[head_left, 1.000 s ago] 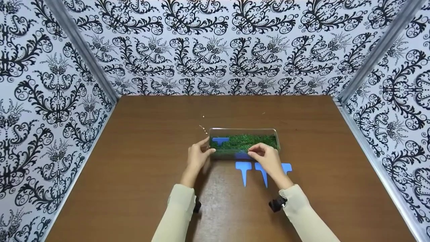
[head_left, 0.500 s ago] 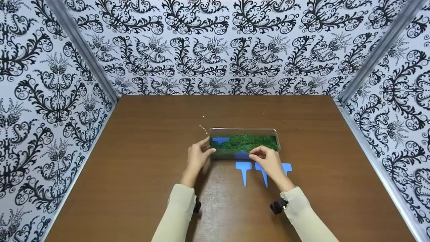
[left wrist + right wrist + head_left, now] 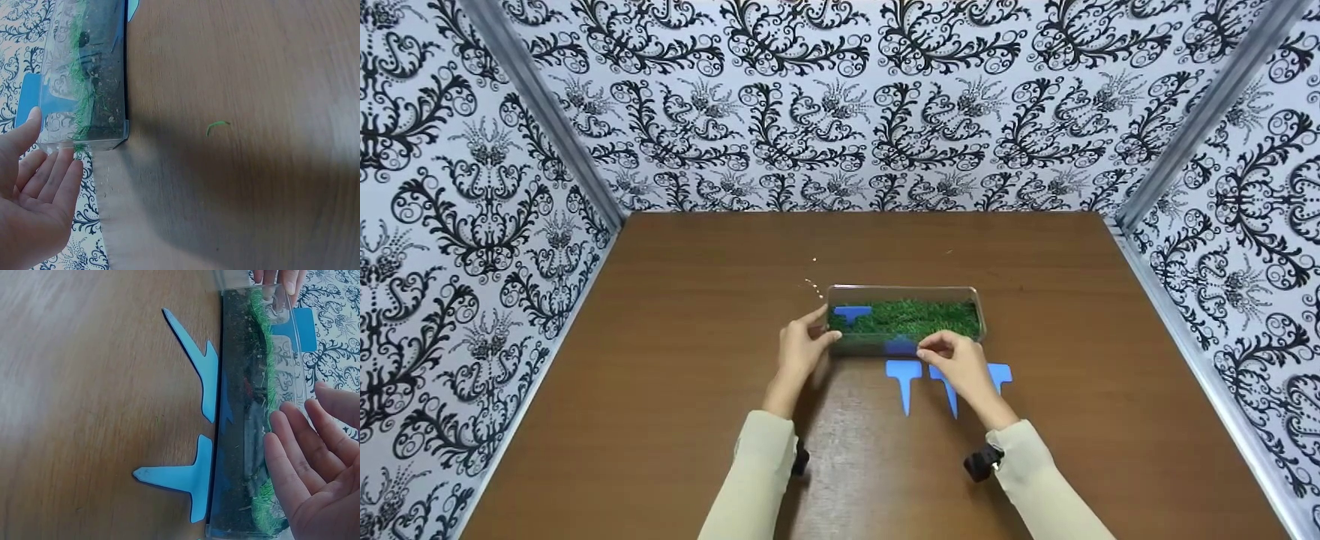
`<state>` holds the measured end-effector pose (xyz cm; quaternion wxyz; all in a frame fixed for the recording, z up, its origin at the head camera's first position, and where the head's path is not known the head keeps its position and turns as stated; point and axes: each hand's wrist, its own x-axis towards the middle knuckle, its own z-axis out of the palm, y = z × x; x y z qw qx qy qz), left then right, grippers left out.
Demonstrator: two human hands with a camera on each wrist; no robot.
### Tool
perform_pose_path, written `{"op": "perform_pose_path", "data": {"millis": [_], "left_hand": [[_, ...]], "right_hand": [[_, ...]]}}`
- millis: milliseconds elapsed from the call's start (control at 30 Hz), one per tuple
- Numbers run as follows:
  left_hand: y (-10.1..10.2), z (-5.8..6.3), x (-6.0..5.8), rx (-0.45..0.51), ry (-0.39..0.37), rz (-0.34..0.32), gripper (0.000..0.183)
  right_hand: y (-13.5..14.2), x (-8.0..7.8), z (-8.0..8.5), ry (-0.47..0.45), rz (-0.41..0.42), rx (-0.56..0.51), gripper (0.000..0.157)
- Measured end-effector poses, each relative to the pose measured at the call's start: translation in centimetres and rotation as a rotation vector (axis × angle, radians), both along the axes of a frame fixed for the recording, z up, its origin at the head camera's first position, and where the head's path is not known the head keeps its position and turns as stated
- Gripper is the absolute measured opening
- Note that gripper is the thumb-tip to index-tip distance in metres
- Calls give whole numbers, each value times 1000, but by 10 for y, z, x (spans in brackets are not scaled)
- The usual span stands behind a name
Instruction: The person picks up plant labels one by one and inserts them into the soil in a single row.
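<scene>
A clear rectangular container (image 3: 870, 346) holds green grass (image 3: 911, 319) over dark soil. One blue T-shaped plant label (image 3: 853, 311) stands in the grass at its left end. My left hand (image 3: 801, 349) holds the container's left end, thumb at the front corner and fingers along the end wall. My right hand (image 3: 960, 360) hovers by the front wall, fingers loosely bent; the right wrist view shows nothing between thumb and fingers (image 3: 298, 481). More blue plant labels (image 3: 905, 384) lie in front of the container, partly hidden by the right hand.
Brown wooden tabletop (image 3: 675, 420) surrounds the container. Tiny pale specks (image 3: 813, 286) lie behind its left end. A loose green strand (image 3: 216, 125) rests on the table. Patterned walls (image 3: 840, 112) enclose the back and sides.
My right hand has drawn back slightly toward me, away from the grass. The left hand, container and plant labels have stayed in place.
</scene>
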<state>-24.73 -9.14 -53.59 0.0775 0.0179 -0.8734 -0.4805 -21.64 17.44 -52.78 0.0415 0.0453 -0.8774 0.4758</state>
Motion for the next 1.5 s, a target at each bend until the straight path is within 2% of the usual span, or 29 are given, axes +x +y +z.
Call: {"op": "perform_pose_path", "data": {"millis": [500,800,1000,1500], "left_hand": [[0,0,1,-1,28,-13,51],[0,0,1,6,16,-9,51],[0,-1,0,10,-1,-3,52],[0,2,3,15,32,-5,52]], "right_hand": [[1,1,-5,-19,9,-5,5],[2,2,-10,-58,14,-3,6],[1,4,-11,-92,22,0,13],[0,5,-16,-113,36,65,14]]}}
